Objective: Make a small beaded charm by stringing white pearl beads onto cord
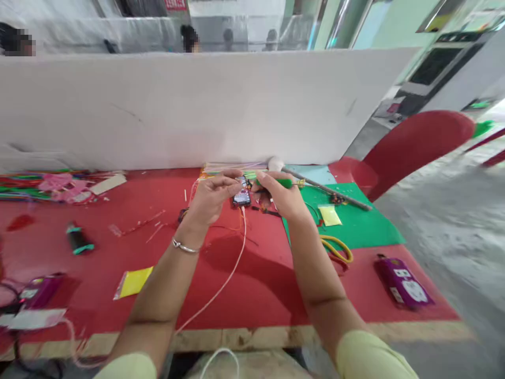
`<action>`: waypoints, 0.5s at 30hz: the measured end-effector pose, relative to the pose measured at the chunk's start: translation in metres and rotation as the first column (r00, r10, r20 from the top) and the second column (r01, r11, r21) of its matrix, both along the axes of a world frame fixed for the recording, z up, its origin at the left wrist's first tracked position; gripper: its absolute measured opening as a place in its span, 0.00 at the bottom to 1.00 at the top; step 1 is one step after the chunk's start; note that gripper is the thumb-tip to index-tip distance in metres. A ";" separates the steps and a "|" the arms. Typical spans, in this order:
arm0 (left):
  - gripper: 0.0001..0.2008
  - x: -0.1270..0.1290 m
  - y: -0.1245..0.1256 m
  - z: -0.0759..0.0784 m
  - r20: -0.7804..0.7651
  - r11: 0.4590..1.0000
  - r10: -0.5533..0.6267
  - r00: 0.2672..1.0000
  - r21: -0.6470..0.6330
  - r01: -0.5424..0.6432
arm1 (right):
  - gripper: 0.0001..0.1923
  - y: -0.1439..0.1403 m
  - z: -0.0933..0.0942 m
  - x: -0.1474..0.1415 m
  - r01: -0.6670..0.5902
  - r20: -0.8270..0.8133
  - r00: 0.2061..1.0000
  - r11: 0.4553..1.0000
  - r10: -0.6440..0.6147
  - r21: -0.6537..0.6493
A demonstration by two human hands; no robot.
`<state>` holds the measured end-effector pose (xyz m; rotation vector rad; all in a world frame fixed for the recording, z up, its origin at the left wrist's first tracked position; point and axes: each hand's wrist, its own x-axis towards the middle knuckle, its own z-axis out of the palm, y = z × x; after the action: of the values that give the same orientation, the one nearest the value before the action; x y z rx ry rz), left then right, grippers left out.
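Note:
My left hand (213, 199) is raised over the table, thumb and fingertips pinched together. Whatever lies between those fingertips is too small to make out. Opposite it, my right hand (286, 197) is closed on a tool with a green handle (284, 183), its working end hidden by the fingers. Between the two hands lies a phone (241, 198) with a lit screen, and a pale charging cable (235, 266) runs from it toward the table's front edge. Thin dark and coloured wires lie beside the phone, partly covered by my right hand.
The red table (252, 295) backs onto a white partition (221, 110). Purple packs (404, 281) sit at both ends. A green mat (365, 231) carries a yellow packet (330, 215) and a long grey rod (335, 192). Coloured strands lie back left; a red chair (422, 139) stands right.

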<state>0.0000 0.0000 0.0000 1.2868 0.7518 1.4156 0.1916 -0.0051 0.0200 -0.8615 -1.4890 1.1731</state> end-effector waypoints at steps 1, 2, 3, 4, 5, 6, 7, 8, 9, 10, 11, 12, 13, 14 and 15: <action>0.04 -0.002 -0.002 0.003 0.006 1.000 -0.010 1.000 -0.004 0.010 | 0.26 -0.001 0.000 0.000 -0.004 0.012 1.000 1.000 0.004 -0.005; 0.04 -0.004 -0.005 0.005 0.014 1.000 -0.025 1.000 -0.015 0.025 | 0.26 -0.001 0.001 0.000 -0.005 0.020 1.000 1.000 0.006 -0.009; 0.04 -0.006 -0.007 0.007 0.027 0.998 -0.046 0.999 -0.034 0.047 | 0.26 -0.001 0.001 0.000 -0.004 0.024 1.000 1.000 0.004 -0.014; 0.04 -0.008 -0.009 0.009 0.043 0.996 -0.071 0.997 -0.059 0.074 | 0.26 -0.001 0.001 0.000 0.000 0.023 1.000 1.000 0.000 -0.019; 0.04 -0.010 -0.010 0.010 0.066 0.989 -0.109 0.992 -0.093 0.115 | 0.26 -0.001 0.000 0.000 0.008 0.017 1.000 1.000 -0.007 -0.027; 0.04 -0.011 -0.011 0.011 0.094 0.978 -0.148 0.985 -0.133 0.160 | 0.26 0.000 0.000 0.000 0.019 0.006 1.000 0.999 -0.019 -0.033; 0.05 -0.012 -0.012 0.012 0.122 0.965 -0.180 0.976 -0.173 0.199 | 0.26 0.001 -0.001 0.001 0.032 -0.008 0.999 0.999 -0.033 -0.038; 0.05 -0.013 -0.013 0.011 0.150 0.951 -0.197 0.969 -0.209 0.226 | 0.26 0.002 -0.001 0.001 0.046 -0.024 0.999 0.998 -0.047 -0.042; 0.06 -0.013 -0.013 0.011 0.177 0.943 -0.197 0.964 -0.236 0.236 | 0.25 0.002 -0.002 0.001 0.057 -0.039 0.997 0.997 -0.059 -0.045; 0.06 -0.012 -0.013 0.010 0.201 0.940 -0.185 0.962 -0.250 0.233 | 0.25 0.003 -0.002 0.001 0.063 -0.051 0.997 0.997 -0.066 -0.047; 0.06 -0.012 -0.012 0.009 0.223 0.942 -0.166 0.961 -0.254 0.221 | 0.25 0.003 -0.003 0.001 0.065 -0.057 0.996 0.997 -0.067 -0.049; 0.06 -0.012 -0.011 0.008 0.243 0.945 -0.148 0.959 -0.250 0.210 | 0.25 0.004 -0.003 0.000 0.063 -0.060 0.996 0.997 -0.066 -0.050; 0.07 -0.012 -0.010 0.008 0.265 0.950 -0.135 0.955 -0.240 0.201 | 0.25 0.004 -0.003 0.000 0.061 -0.061 0.996 0.997 -0.064 -0.048; 0.09 -0.012 -0.009 0.007 0.287 0.956 -0.126 0.950 -0.222 0.194 | 0.25 0.004 -0.002 -0.001 0.064 -0.061 0.996 0.997 -0.067 -0.044; 0.11 -0.013 -0.007 0.006 0.308 0.964 -0.116 0.944 -0.194 0.182 | 0.25 0.004 -0.002 -0.002 0.072 -0.061 0.995 0.997 -0.075 -0.042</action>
<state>-0.0133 -0.0070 0.0061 0.9153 0.5766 1.3216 0.1895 -0.0011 0.0177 -0.8909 -1.3759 1.1685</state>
